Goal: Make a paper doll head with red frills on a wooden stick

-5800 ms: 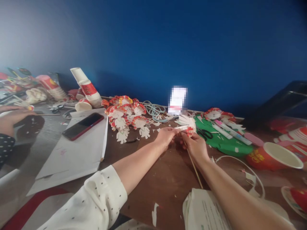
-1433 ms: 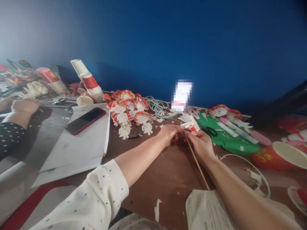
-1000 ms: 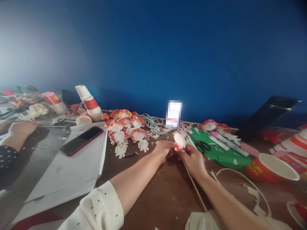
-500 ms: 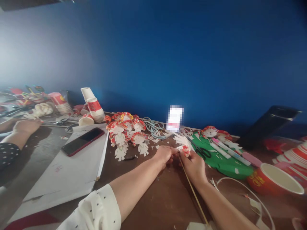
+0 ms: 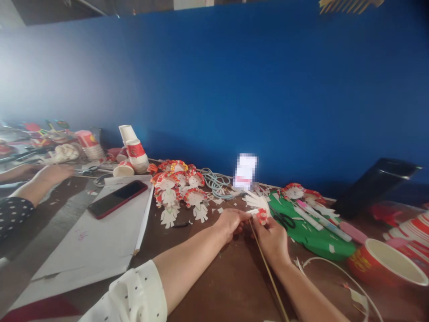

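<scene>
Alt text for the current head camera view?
A left hand and right hand meet above a brown table, holding a small red-and-white paper piece and thin stick. Left: frilled paper figures and a phone on white board; right: black scissors on green material and a red paper cup.

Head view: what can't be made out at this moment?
All in the head view:
Bright panel: content unreadable, covered by pixelation.
Stick: lower end cut off by the bottom edge.
Where the stick meets the red-and-white piece: hidden by the right hand.
Co-worker's dotted sleeve: cut off by the left edge.
</scene>
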`<state>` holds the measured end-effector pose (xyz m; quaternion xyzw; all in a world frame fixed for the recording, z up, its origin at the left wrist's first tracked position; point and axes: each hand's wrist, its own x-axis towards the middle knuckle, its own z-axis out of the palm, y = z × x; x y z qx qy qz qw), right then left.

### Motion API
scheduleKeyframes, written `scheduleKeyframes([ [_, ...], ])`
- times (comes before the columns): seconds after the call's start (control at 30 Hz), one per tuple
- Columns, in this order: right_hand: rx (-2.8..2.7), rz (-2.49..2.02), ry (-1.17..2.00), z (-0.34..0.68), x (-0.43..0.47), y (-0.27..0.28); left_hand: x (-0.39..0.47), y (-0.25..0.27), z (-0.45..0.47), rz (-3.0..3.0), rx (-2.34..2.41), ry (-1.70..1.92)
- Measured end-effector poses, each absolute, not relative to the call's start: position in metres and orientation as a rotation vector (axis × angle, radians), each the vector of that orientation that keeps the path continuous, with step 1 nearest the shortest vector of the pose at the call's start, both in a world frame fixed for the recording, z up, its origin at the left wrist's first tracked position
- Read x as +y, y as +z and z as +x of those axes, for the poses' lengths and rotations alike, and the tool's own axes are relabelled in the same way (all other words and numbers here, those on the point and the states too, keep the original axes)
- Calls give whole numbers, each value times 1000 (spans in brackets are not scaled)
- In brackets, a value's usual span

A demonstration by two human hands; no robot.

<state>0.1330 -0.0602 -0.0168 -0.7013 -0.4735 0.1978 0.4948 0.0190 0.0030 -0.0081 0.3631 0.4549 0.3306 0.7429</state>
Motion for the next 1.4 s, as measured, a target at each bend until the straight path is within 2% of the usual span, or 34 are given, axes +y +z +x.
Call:
scheduleKeyframes([
  [0.77, -1133, -1492, 788, 125, -62, -12, 7, -8, 16, 710, 906, 756],
  [1.03, -1004, -1513, 848, 131, -56, -16, 5, -4, 13, 770, 913, 760],
  [1.4, -750, -1248, 1075, 133, -49, -24, 6, -4, 12, 825, 1002, 720],
])
